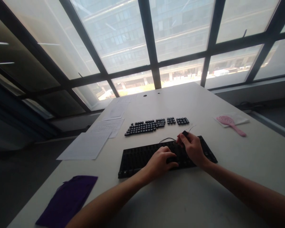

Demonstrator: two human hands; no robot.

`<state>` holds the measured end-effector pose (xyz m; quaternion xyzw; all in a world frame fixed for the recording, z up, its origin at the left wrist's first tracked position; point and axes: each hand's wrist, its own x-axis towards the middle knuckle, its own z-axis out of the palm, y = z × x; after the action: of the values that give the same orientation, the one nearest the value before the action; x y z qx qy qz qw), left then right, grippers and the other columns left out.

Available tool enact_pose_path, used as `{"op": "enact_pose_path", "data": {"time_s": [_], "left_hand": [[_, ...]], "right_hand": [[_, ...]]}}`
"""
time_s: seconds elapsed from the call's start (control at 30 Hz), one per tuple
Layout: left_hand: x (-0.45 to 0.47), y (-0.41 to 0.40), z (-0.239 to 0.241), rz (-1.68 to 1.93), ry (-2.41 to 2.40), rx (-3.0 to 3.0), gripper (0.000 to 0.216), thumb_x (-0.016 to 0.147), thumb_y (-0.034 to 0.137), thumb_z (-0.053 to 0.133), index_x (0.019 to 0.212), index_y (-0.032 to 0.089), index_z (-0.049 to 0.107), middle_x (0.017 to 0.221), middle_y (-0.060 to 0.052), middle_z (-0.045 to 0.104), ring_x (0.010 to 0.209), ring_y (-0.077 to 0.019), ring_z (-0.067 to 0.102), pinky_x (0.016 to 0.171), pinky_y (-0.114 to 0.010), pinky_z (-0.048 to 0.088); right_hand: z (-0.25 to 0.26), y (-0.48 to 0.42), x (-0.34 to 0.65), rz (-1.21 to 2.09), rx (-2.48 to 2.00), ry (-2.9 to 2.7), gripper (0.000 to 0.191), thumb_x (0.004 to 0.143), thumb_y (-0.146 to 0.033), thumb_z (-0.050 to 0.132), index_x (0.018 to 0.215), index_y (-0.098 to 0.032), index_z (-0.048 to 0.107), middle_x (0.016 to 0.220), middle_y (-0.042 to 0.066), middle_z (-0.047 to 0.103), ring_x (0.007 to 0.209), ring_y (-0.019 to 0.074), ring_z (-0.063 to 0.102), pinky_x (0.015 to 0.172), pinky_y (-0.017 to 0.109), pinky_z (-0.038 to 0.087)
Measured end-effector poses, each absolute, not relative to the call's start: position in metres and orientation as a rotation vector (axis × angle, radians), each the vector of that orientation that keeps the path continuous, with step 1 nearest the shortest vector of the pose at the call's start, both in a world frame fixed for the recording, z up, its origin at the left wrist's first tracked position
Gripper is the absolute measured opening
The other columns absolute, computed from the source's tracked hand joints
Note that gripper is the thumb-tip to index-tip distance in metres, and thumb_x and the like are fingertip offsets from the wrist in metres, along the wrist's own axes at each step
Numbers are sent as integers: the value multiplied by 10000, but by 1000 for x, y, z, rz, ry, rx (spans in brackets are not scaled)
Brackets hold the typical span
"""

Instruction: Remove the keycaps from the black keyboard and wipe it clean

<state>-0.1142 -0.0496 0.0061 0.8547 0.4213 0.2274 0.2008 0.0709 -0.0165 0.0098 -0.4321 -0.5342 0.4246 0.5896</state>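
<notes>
A black keyboard [135,158] lies slightly angled on the white table in front of me, many of its keycaps off. My left hand [161,159] rests on its middle, palm down, with the thumb apart from the bent fingers. Above the keyboard's right part, my right hand [191,146] is closed around a small keycap puller with a black handle [185,133]. Thin wire sticks out past the fingers. Beyond the keyboard, loose black keycaps [142,127] stand in rows laid out like a keyboard, with smaller blocks to their right. A black cable shows behind the keyboard.
Sheets of paper [85,146] lie along the table's left side. A purple pouch [68,199] is at the near left. On the right, a pink hairbrush [230,123] lies partly on a clear plastic bag [242,118]. Large windows stand behind the table [180,101].
</notes>
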Motion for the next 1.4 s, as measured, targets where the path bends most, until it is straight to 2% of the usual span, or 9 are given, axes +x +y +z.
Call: {"op": "enact_pose_path", "data": {"time_s": [0.2, 0.33, 0.57, 0.8, 1.27, 1.4], "left_hand": [[-115, -43, 5, 650, 1186, 2350, 340, 701, 336, 850, 1021, 249, 776, 874, -48, 673, 852, -204, 621, 766, -319, 522], [-114, -41, 7, 613, 1150, 2354, 269, 730, 266, 831, 993, 238, 781, 873, -40, 689, 837, -192, 634, 780, -308, 524], [-110, -51, 0, 633, 1146, 2551, 155, 875, 186, 670, 1022, 192, 721, 970, -68, 671, 913, -208, 596, 831, -336, 527], [-107, -57, -9, 630, 1153, 2620, 134, 916, 141, 582, 1035, 161, 641, 1000, -85, 622, 952, -221, 539, 839, -344, 529], [-105, -60, -9, 636, 1169, 2628, 120, 944, 125, 522, 999, 144, 627, 996, -83, 597, 975, -212, 501, 867, -329, 514], [-106, -58, -10, 666, 1182, 2550, 133, 935, 134, 554, 1026, 152, 650, 1000, -78, 607, 979, -209, 515, 872, -333, 506]], "right_hand": [[0, -23, 79, 992, -1017, -1347, 338, 921, -482, 578, 806, -171, 642, 709, 49, 668, 625, 184, 590, 607, 298, 477], [0, -26, 77, 997, -1016, -1395, 330, 931, -457, 570, 781, -171, 639, 701, 44, 659, 639, 185, 584, 622, 296, 466], [-5, -28, 74, 1019, -1053, -1464, 325, 946, -434, 551, 772, -174, 637, 696, 36, 649, 654, 189, 582, 644, 300, 455], [-5, -26, 74, 1007, -1065, -1492, 309, 953, -393, 543, 755, -173, 633, 684, 22, 645, 658, 180, 587, 661, 294, 449], [-7, -22, 76, 973, -1126, -1527, 309, 934, -380, 554, 723, -168, 634, 659, 18, 655, 641, 175, 598, 641, 284, 449], [-5, -23, 77, 972, -1130, -1499, 308, 922, -399, 567, 756, -156, 655, 684, 28, 660, 651, 180, 602, 619, 280, 453]]}}
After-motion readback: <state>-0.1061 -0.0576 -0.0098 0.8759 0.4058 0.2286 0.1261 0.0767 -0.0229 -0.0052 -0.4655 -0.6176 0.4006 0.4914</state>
